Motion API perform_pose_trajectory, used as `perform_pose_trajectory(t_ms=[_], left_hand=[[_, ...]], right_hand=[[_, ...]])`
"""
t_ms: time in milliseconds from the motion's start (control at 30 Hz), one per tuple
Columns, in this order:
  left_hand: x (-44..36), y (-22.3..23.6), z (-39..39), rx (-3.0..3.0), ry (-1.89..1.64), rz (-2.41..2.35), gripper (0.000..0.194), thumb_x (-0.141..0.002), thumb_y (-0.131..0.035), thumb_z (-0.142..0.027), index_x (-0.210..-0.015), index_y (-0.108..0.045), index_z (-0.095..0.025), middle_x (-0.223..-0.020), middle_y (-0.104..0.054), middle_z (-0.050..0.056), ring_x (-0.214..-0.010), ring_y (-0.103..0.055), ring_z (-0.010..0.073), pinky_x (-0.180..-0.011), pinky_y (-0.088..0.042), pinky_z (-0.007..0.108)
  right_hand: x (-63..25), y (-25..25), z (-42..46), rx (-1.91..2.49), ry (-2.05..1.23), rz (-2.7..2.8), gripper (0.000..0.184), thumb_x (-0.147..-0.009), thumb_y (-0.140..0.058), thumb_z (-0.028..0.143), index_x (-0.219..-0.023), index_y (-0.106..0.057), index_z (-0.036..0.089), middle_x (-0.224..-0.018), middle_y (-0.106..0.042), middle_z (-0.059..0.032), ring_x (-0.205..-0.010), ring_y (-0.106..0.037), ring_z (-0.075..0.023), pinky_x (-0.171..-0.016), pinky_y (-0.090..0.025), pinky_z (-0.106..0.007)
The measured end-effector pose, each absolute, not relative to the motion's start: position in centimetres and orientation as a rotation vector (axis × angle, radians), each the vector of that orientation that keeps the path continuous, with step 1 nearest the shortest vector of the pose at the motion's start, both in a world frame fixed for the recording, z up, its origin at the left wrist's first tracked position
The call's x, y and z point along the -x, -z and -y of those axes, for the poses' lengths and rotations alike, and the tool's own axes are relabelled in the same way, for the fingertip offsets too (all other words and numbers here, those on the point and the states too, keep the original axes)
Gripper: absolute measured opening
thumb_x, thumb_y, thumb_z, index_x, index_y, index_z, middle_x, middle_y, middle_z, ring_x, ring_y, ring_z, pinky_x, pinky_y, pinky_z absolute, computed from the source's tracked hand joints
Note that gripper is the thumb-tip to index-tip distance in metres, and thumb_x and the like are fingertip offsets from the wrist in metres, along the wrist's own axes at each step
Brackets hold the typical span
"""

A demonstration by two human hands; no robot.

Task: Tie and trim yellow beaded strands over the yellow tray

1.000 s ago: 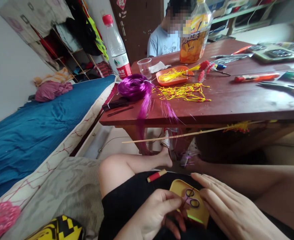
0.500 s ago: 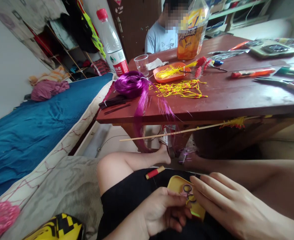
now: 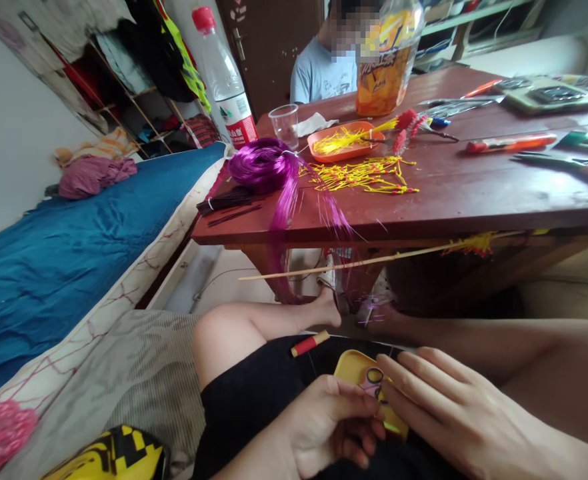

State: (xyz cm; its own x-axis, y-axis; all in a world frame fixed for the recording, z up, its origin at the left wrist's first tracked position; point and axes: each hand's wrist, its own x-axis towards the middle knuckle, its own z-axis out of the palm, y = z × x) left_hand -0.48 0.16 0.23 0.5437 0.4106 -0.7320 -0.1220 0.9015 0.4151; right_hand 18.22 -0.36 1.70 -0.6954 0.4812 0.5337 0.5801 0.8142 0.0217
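Note:
My left hand (image 3: 327,423) is closed in a pinch over my lap, its thumb against the index finger; whatever lies in the pinch is too small to make out. Close on its right, my right hand (image 3: 454,403) has its long fingers together and bent toward the left fingertips, the thumb hidden. Under both hands a yellow tray (image 3: 347,363) rests on the black cloth over my lap. In it lies a small pair of scissors (image 3: 373,377) with dark finger loops, partly covered by my fingers. Beyond my left hand sits a spool of red thread (image 3: 309,345), a fine strand trailing from it.
Ahead, the red-brown table (image 3: 454,213) bears a purple fibre bundle (image 3: 259,163), yellow stems with red tips (image 3: 359,177), an orange tray (image 3: 329,157), bottles and pliers (image 3: 564,162). A thin stick (image 3: 324,269) juts along its edge. A person (image 3: 319,70) sits behind.
My right fingertips have shifted slightly left, toward the left hand, and now cover more of the scissors. The rest of the scene moves only slightly with the camera.

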Motion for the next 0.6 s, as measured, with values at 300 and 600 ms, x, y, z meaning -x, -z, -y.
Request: perform_pose_trajectory(t_ms=[300, 600], left_hand=[[0.0, -0.7, 0.4, -0.617, -0.528, -1.134, 0.026, -0.055, -0.075, -0.033, -0.057, -0.061, -0.011, -0.051, -0.06, 0.0, -0.04, -0.049, 0.0061, -0.037, -0.038, 0.016], [0.3, -0.2, 0.0, -0.581, -0.432, -1.04, 0.024, -0.059, -0.072, -0.032, -0.062, -0.066, -0.009, -0.056, -0.062, 0.003, -0.042, -0.051, 0.0064, -0.039, -0.042, 0.017]], right_hand=[[-16.6, 0.2, 2.3, 1.334, -1.496, 1.443, 0.023, -0.083, -0.055, 0.037, -0.077, -0.066, 0.018, -0.07, -0.066, -0.0027, -0.064, -0.062, -0.0172, -0.057, -0.05, -0.023], [-14.5, -0.1, 2.0, 1.211, -1.819, 0.7, 0.034, -0.058, -0.076, 0.046, -0.054, -0.066, 0.013, -0.051, -0.059, -0.001, -0.05, -0.052, -0.012, -0.052, -0.042, -0.023]])
